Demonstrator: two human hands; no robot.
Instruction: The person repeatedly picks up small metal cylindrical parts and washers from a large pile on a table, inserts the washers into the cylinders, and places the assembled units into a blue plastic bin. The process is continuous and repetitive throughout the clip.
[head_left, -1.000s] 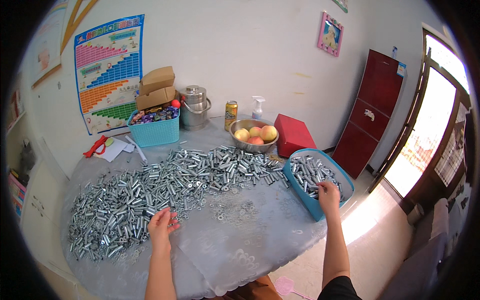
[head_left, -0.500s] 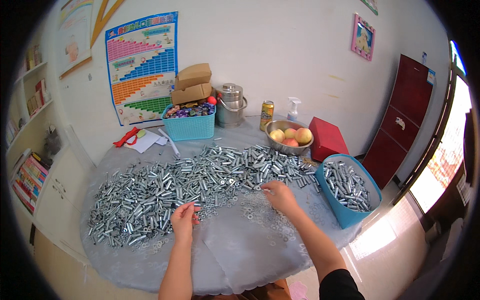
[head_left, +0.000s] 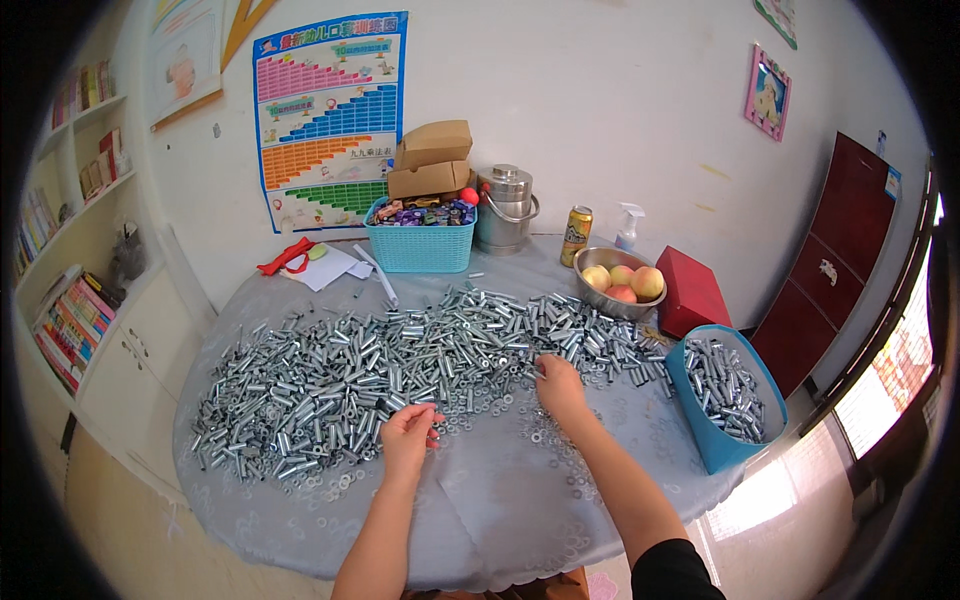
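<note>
L hand (head_left: 408, 432) pinching, fingers curled on a small metal sleeve at the heap's (head_left: 400, 360) near edge w/ loose washers (head_left: 470, 408) just off its fingertips, R hand (head_left: 558, 385) clawed down into the sleeves, grip unclear, blue bin (head_left: 728, 400) well right for drops.

Both bare forearms reach in from the near edge. The left hand (head_left: 408, 436) sits nearer, fingers curled together in a loose pinching grip. The right hand (head_left: 558, 387) stretches farther, palm down, fingers bent, its arm angling from the right.
</note>
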